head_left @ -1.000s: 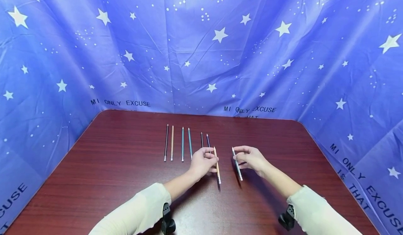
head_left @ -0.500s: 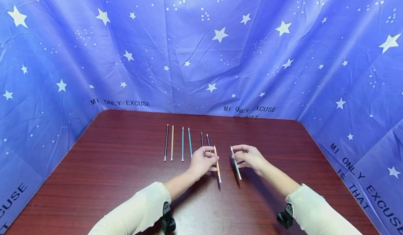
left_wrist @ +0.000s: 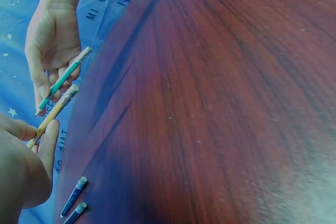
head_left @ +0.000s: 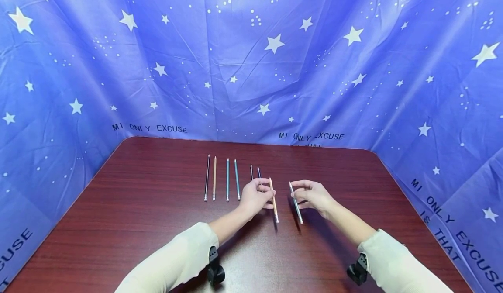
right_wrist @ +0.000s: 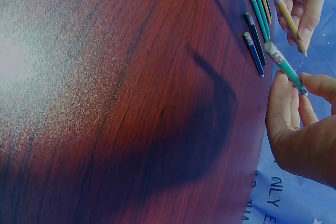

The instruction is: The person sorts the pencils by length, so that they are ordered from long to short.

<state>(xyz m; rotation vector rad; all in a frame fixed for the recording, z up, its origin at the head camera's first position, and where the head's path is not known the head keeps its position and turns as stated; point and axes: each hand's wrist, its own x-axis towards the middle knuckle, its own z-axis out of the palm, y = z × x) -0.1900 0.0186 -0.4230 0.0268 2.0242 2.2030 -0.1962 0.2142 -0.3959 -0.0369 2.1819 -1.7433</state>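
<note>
My left hand [head_left: 254, 197] pinches a yellow pencil [head_left: 273, 203] near its point, the eraser end tilting toward me. Across a small gap, my right hand [head_left: 314, 197] pinches a green pencil [right_wrist: 286, 68] in the same way, also point away from me. Both pencils are raised, casting shadows on the table. Just beyond the left hand lie two dark blue pencils [right_wrist: 253, 53], partly hidden by it in the head view. Further left are two teal pencils [head_left: 228, 179], then a yellow pencil [head_left: 214, 178] beside a black pencil [head_left: 207, 178].
The dark red wood-grain table [head_left: 137, 223] has rounded far corners. A blue star-patterned cloth [head_left: 220, 66] hangs around its back and sides. Black wrist cameras [head_left: 215, 267] are strapped below both pale sleeves [head_left: 173, 258].
My left hand has moved slightly away from me and to the right with the yellow pencil. The right hand shifted a little left, then back, still holding the green pencil.
</note>
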